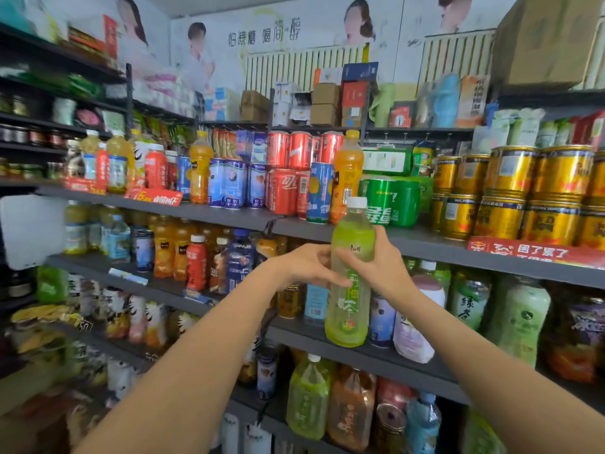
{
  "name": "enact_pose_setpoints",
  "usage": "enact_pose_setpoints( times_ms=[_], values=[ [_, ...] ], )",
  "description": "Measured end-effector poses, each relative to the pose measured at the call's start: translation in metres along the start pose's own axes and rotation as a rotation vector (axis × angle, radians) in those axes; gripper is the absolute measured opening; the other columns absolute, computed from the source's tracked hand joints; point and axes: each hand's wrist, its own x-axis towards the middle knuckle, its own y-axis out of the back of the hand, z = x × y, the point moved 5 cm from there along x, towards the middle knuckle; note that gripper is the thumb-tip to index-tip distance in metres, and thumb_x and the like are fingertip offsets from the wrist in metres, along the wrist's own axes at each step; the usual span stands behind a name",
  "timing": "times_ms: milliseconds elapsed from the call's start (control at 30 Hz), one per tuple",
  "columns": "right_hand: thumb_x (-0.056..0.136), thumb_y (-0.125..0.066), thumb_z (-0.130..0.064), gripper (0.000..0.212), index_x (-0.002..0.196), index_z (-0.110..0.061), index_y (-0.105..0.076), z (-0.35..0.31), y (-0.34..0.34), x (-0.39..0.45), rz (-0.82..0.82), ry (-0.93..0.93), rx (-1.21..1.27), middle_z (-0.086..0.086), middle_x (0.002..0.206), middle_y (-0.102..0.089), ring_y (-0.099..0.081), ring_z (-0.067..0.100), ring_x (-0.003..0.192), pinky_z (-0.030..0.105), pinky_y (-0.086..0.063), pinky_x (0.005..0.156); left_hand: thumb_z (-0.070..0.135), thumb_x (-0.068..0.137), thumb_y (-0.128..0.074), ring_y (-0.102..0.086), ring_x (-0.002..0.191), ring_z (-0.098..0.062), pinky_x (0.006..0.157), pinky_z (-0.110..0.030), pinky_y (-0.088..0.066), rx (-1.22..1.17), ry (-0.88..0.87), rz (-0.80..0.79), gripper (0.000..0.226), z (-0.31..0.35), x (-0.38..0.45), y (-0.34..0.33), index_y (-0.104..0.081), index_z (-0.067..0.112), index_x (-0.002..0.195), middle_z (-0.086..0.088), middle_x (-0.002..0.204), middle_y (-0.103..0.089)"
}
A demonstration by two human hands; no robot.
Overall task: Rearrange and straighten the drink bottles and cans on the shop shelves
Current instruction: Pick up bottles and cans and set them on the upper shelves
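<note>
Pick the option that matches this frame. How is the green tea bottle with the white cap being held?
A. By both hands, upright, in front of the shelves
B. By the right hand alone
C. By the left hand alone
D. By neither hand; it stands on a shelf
A: the left hand and the right hand both wrap the green tea bottle at its middle, cap up, off the shelves.

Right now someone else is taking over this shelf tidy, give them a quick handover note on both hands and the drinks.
Left hand: fingers curled round the green tea bottle at mid-height.
Right hand: grips the same bottle from the other side.
The bottle is upright, held in front of the shelves, resting on none of them.
Done: gold cans stand stacked in rows on the upper shelf.
Left: place the held bottle, perhaps with the green bottles on the shelf below; red cans beside the orange bottle look uneven.
</note>
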Motion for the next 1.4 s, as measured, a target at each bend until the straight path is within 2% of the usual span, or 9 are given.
enact_pose_setpoints(
  times_ms=[100, 200, 300, 400, 467, 667, 900, 1233, 1400],
  values=[
    [0.075, -0.072, -0.042, 0.06, 0.121, -0.017, -0.043, -0.001, -0.011, -0.008, -0.033, 0.0, -0.05, -0.005, 0.099, -0.061, -0.06, 0.011, 0.089, 0.025, -0.046, 0.079, 0.006, 0.076, -0.074, -0.062, 0.092, -0.006, 0.082, -0.022, -0.054, 0.039, 0.028, 0.026, 0.044, -0.013, -0.005, 0.002, -0.056, 0.025, 0.11, 0.009, 0.097, -0.064],
    [0.084, -0.058, -0.047, 0.044, 0.113, -0.015, -0.051, 0.013, -0.009, -0.023, -0.048, -0.011, 0.003, -0.004, 0.095, -0.063, -0.059, 0.011, 0.086, 0.027, -0.045, 0.077, 0.002, 0.075, -0.074, -0.062, 0.094, -0.007, 0.08, -0.019, -0.053, 0.078, 0.038, 0.013, 0.048, -0.026, -0.002, -0.007, -0.056, 0.022, 0.115, 0.005, 0.104, -0.065],
    [0.092, -0.048, -0.042, 0.035, 0.084, -0.01, -0.061, 0.051, 0.017, -0.037, 0.118, -0.067, -0.087, 0.006, 0.077, -0.063, -0.057, 0.019, 0.073, 0.037, -0.043, 0.069, 0.003, 0.073, -0.076, -0.059, 0.106, -0.013, 0.085, -0.02, -0.048, 0.109, 0.046, 0.059, 0.055, -0.039, 0.009, -0.02, -0.055, 0.013, 0.123, 0.001, 0.111, -0.064],
    [0.09, -0.057, -0.025, 0.022, 0.091, -0.003, -0.063, 0.11, 0.055, -0.051, 0.261, -0.239, -0.379, 0.014, 0.089, -0.063, -0.059, 0.03, 0.087, 0.038, -0.045, 0.074, 0.003, 0.072, -0.077, -0.057, 0.11, -0.013, 0.084, -0.02, -0.047, 0.067, 0.056, 0.096, 0.059, -0.049, 0.028, -0.039, -0.053, 0.009, 0.126, 0.0, 0.117, -0.062],
    [0.085, -0.065, -0.024, 0.036, 0.11, 0.0, -0.057, 0.146, 0.07, -0.06, 0.245, -0.401, -0.458, 0.018, 0.111, -0.057, -0.051, 0.033, 0.107, 0.037, -0.041, 0.085, 0.0, 0.072, -0.076, -0.058, 0.104, -0.012, 0.078, -0.015, -0.048, 0.029, 0.065, 0.11, 0.058, -0.054, 0.04, -0.054, -0.053, 0.008, 0.124, -0.001, 0.116, -0.062],
    [0.065, -0.084, -0.022, 0.099, 0.141, -0.003, -0.025, 0.204, 0.066, -0.047, 0.145, -0.585, -0.214, 0.015, 0.141, -0.041, -0.037, 0.033, 0.131, 0.044, -0.035, 0.107, 0.009, 0.066, -0.081, -0.057, 0.114, -0.019, 0.101, -0.038, -0.045, 0.095, 0.102, 0.133, 0.064, -0.067, 0.07, -0.078, -0.053, 0.012, 0.123, -0.005, 0.121, -0.062],
    [0.053, -0.09, -0.024, 0.109, 0.14, -0.012, -0.025, 0.226, 0.055, -0.025, 0.216, -0.66, -0.024, 0.01, 0.136, -0.044, -0.04, 0.031, 0.129, 0.048, -0.036, 0.107, 0.011, 0.066, -0.082, -0.055, 0.116, -0.019, 0.101, -0.037, -0.044, 0.111, 0.125, 0.119, 0.068, -0.074, 0.089, -0.089, -0.051, 0.012, 0.126, -0.004, 0.123, -0.06],
    [0.063, -0.084, -0.037, 0.112, 0.148, -0.02, -0.014, 0.225, 0.073, -0.04, 0.135, -0.684, -0.122, 0.01, 0.151, -0.016, -0.019, 0.031, 0.139, 0.045, -0.026, 0.112, 0.002, 0.072, -0.076, -0.056, 0.1, -0.013, 0.085, -0.023, -0.044, 0.043, 0.114, 0.079, 0.061, -0.067, 0.104, -0.112, -0.048, 0.007, 0.126, -0.007, 0.123, -0.06],
    [0.024, -0.086, -0.05, 0.149, 0.148, -0.026, -0.006, 0.245, 0.058, -0.029, 0.139, -0.704, 0.122, 0.004, 0.149, -0.031, -0.033, 0.027, 0.136, 0.048, -0.033, 0.11, 0.001, 0.073, -0.075, -0.056, 0.101, -0.014, 0.085, -0.023, -0.045, 0.033, 0.117, 0.067, 0.062, -0.069, 0.105, -0.112, -0.046, 0.008, 0.127, -0.006, 0.124, -0.06]
  ],
)
